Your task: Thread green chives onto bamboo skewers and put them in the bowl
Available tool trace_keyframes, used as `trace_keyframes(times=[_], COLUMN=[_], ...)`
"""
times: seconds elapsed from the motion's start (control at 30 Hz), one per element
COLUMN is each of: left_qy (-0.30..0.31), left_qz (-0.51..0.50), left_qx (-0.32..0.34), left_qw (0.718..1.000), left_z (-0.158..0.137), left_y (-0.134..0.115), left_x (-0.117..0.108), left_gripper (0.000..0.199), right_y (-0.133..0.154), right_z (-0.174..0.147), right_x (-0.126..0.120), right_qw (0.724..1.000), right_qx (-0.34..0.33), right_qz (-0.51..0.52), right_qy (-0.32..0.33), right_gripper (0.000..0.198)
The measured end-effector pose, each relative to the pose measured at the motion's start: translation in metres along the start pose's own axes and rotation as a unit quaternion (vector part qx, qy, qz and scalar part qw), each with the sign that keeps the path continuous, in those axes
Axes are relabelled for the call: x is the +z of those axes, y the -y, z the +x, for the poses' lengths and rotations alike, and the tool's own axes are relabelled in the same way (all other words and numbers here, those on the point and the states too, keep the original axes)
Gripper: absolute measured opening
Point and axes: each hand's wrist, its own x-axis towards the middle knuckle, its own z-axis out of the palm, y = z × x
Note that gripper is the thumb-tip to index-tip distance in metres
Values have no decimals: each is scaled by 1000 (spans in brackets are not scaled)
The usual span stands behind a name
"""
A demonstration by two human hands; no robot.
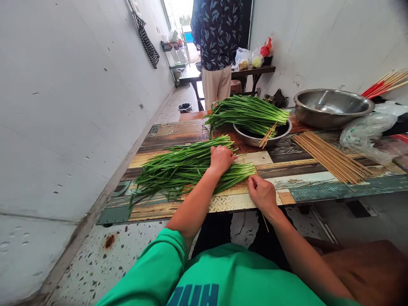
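Observation:
Long garlic chives (178,163) lie in a loose pile on the wood-patterned table, pale stalk ends to the right. My left hand (221,159) rests over the stalks with its fingers curled down onto them; the fingertips are partly hidden. Close to the stalk ends of the nearer chives, my right hand (263,194) is closed in a pinch on a thin bamboo skewer (265,222), whose end sticks out below the hand past the table edge. More chives (247,112) are heaped across a metal bowl (251,139), with several short skewers (268,135) at their stalk ends.
Many bamboo skewers (331,157) lie spread on the right of the table (172,208). Behind them stand a large steel basin (333,111), red-tipped sticks (384,84) and a clear plastic bag (366,131). A person (218,42) stands beyond the table, near another table (191,75).

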Motion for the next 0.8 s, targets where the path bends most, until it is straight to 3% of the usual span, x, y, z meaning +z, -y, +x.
trace_keyframes(times=[0.1,0.17,0.33,0.57,0.67,0.8], left_qy=[-18,-14,16,43,28,7], left_qz=[-6,-16,-16,4,10,-98], left_qx=[-46,-47,18,93,85,39], left_qw=[999,999,1000,995,996,994], left_z=[2,2,2,10,9,8], left_y=[2,6,8,1,-1,-1], left_x=[-2,-4,-1,6,4,4], left_gripper=[49,45,20,20,25,27], right_y=[0,0,0,2,2,2], right_z=[-2,-3,-4,-2,-2,-3], right_x=[1,1,2,1,0,0], right_qw=[1000,1000,1000,1000,1000,1000], right_qx=[1,4,5,4,9,12], right_qz=[9,11,8,-4,-5,1], right_qy=[-10,-12,-18,-5,-1,-4], right_gripper=[28,28,27,28,28,27])
